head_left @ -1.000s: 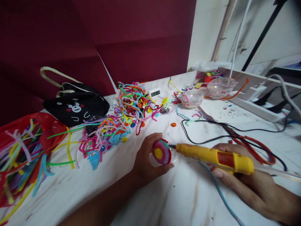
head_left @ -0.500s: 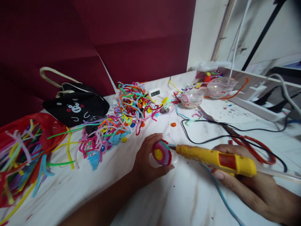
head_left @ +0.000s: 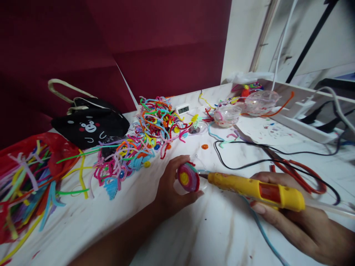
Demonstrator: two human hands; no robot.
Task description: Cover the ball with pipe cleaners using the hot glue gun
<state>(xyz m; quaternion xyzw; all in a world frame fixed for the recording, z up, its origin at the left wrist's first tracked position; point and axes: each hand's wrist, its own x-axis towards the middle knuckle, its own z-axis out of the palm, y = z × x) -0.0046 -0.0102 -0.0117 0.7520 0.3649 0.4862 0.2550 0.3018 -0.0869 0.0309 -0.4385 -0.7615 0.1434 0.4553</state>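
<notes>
My left hand [head_left: 170, 188] is closed round a small clear ball with a coiled disc [head_left: 188, 178] of pink, red and yellow pipe cleaner in it, held just above the white table [head_left: 216, 229]. My right hand [head_left: 294, 218] grips a yellow glue gun [head_left: 255, 189] with an orange window. Its nozzle tip touches the right edge of the disc. A clear glue stick pokes out of the gun's back end towards the right.
A heap of coloured pipe cleaners [head_left: 144, 140] lies behind my left hand, more sit in a red bag [head_left: 24, 173] at the left. A black bear pouch [head_left: 88, 125], small digital clock [head_left: 183, 109], clear bowls [head_left: 227, 115], black cable [head_left: 249, 155], red scissors [head_left: 302, 173] and power strip [head_left: 305, 125] surround the spot.
Both hands shifted very slightly; the disc tilted a little and rose a touch, the glue gun's tip stays at its edge.
</notes>
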